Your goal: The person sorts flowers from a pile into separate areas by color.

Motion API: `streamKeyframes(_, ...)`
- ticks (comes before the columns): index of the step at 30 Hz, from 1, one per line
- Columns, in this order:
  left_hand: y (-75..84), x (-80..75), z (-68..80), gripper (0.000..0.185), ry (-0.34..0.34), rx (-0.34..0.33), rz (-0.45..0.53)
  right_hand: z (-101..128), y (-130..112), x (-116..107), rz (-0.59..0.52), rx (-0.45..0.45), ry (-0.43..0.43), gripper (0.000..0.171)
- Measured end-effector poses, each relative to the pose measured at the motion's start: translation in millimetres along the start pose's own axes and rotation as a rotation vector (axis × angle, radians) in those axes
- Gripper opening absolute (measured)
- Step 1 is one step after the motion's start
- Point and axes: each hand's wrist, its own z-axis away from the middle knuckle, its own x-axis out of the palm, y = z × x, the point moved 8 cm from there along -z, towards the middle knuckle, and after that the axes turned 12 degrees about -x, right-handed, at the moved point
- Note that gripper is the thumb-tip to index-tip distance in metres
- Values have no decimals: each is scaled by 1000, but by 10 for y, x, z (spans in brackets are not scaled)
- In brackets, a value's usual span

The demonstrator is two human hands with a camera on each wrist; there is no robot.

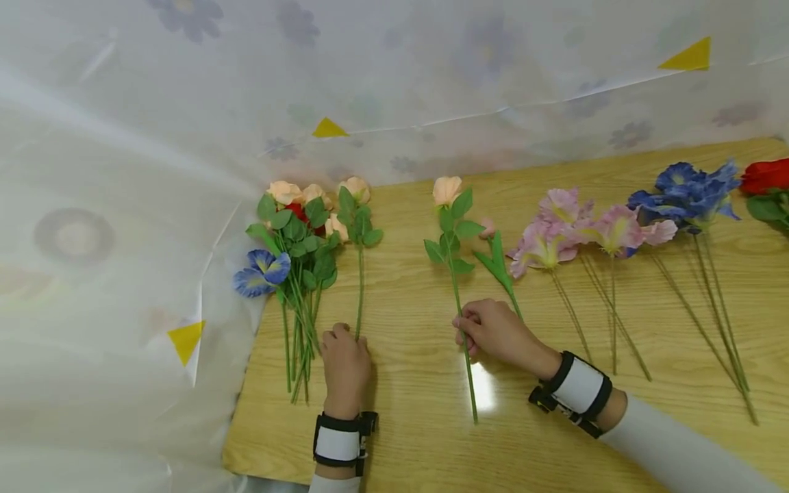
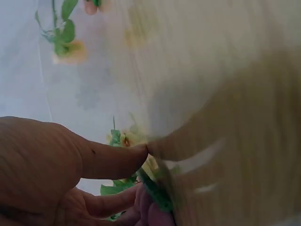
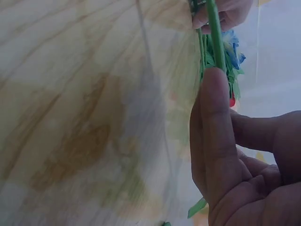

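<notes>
Right hand (image 1: 496,331) curled, pinching peach rose stem (image 1: 464,342); left hand (image 1: 344,361) apparently pinching another stem (image 1: 359,291).

Worktop (image 1: 401,438): pale wood grain. Curtain (image 1: 123,171): white, faint grey-purple flower print, yellow triangles. Bunch (image 1: 296,239): peach and red blooms, one blue-and-yellow bloom, green stems. Single stem (image 1: 453,239): peach bloom, green leaves. Beyond: pink flowers (image 1: 573,229), blue flowers (image 1: 690,192), a red flower (image 1: 764,174). Wrist bands (image 1: 335,444): white, black-edged.

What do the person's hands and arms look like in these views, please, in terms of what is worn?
Both hands, left hand and right hand, are bare, without gloves. Each wrist carries a black strap with a white panel: left band, right band. Pale, light-coloured sleeves cover the forearms.
</notes>
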Motion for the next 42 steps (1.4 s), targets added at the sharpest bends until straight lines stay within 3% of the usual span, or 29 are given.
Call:
streamKeyframes(5,-32,-10,-18,20,-26,18,22,3,54,102,-12,20,-51,18)
streamKeyframes(11,18,34,-27,13,-107,32,104,67,177,73,104,88,-50,18)
streamKeyframes(19,59,-19,-11,17,-141,-37,316,93,211,13,157,111,-33,17)
streamKeyframes(25,100,-39,60,24,-207,-59,489,67,140,-59,263,47,20,20)
streamKeyframes(34,338,-233,173,27,-194,49,708,-6,-44,-65,40,-7,54,25)
streamKeyframes(37,419,-244,236,24,-224,48,783,-31,-141,-48,-120,-27,58,28)
streamKeyframes(42,619,-200,365,19,-269,110,859,-65,-345,-40,-362,-43,59,32)
